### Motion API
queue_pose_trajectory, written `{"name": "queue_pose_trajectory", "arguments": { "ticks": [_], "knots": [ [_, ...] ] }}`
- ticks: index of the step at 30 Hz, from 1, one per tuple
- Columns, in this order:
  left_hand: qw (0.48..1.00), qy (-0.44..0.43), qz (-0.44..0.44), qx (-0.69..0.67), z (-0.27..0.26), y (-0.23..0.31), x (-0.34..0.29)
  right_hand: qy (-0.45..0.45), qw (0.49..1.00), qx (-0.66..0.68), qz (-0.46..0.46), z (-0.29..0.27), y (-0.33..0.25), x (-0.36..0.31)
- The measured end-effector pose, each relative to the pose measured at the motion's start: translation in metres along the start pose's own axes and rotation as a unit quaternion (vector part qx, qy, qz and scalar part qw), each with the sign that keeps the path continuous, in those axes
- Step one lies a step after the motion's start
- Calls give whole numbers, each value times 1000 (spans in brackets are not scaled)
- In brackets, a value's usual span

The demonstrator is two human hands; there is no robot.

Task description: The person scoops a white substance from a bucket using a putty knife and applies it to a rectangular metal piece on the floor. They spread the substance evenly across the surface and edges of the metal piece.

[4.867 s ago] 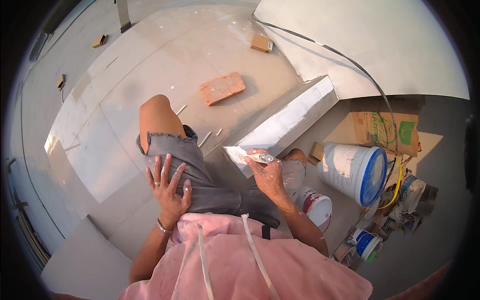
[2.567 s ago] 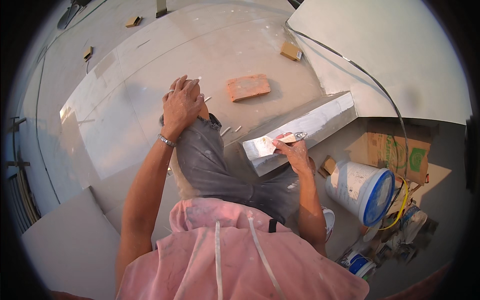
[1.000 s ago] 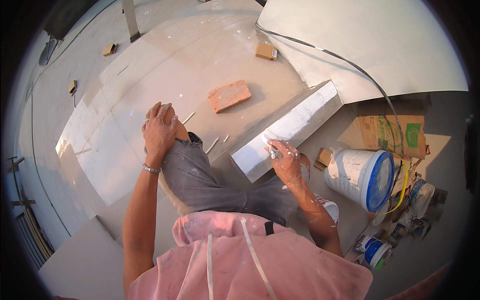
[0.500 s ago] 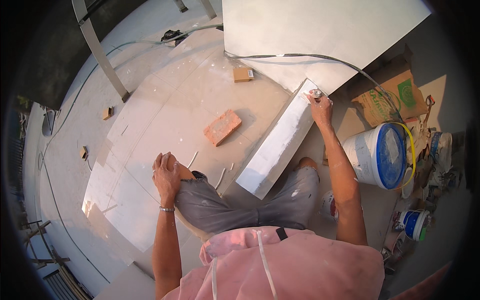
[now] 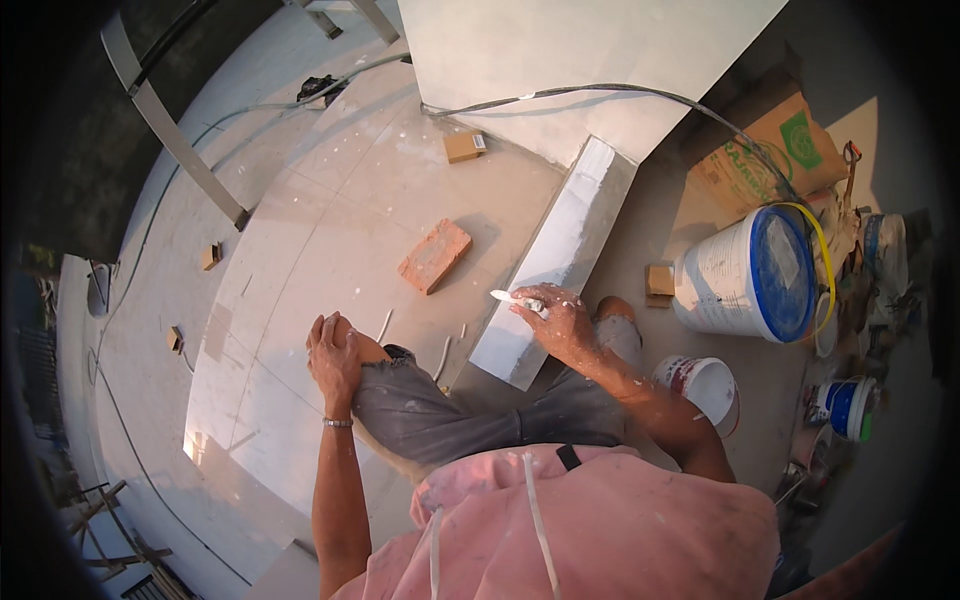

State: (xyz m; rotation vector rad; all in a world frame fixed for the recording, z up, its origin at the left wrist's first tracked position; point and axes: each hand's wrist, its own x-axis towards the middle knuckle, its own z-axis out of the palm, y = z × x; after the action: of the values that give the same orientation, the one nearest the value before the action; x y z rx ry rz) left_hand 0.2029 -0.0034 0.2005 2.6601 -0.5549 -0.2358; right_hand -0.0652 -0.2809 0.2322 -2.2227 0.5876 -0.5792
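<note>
My right hand [image 5: 562,328] is closed around a small paintbrush [image 5: 503,297], its white-coated end sticking out to the left. It is over the near part of a long, low ledge [image 5: 560,240], which carries fresh-looking white paint and a greyer long side. Whether the brush touches the surface, I cannot tell. My left hand [image 5: 333,362] lies on my left knee, fingers loosely spread and holding nothing. Beside my right leg stands a small white paint pail [image 5: 712,390], open at the top.
An orange brick [image 5: 434,256] lies left of the ledge, with a small cardboard box [image 5: 464,146] beyond it. A black cable [image 5: 600,88] runs across the white wall [image 5: 580,45]. To the right are a large blue-lidded bucket [image 5: 781,272], a brown paper sack [image 5: 770,150] and several smaller containers.
My right hand has drawn the brush from the ledge's far end back toward me. The view has shifted slightly, showing more of the small pail. My left hand stays on the knee.
</note>
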Motion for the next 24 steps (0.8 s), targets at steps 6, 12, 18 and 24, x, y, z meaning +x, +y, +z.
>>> {"name": "queue_pose_trajectory", "arguments": {
  "ticks": [6, 12, 18, 24],
  "knots": [
    [1000, 14, 10, 7, 10, -1, 0, 124, 977, -170, -24, -24, 76, 57],
    [1000, 15, 1, 7, 3, -5, -3, -40, 991, -82, -99, 48, -6, -51],
    [1000, 0, -8, 10, 2, -4, -3, -101, 988, 94, 66, 52, -42, -75],
    [1000, 0, -4, 6, 4, 1, -2, 65, 978, 94, 177, -27, 98, 45]
  ]
}}
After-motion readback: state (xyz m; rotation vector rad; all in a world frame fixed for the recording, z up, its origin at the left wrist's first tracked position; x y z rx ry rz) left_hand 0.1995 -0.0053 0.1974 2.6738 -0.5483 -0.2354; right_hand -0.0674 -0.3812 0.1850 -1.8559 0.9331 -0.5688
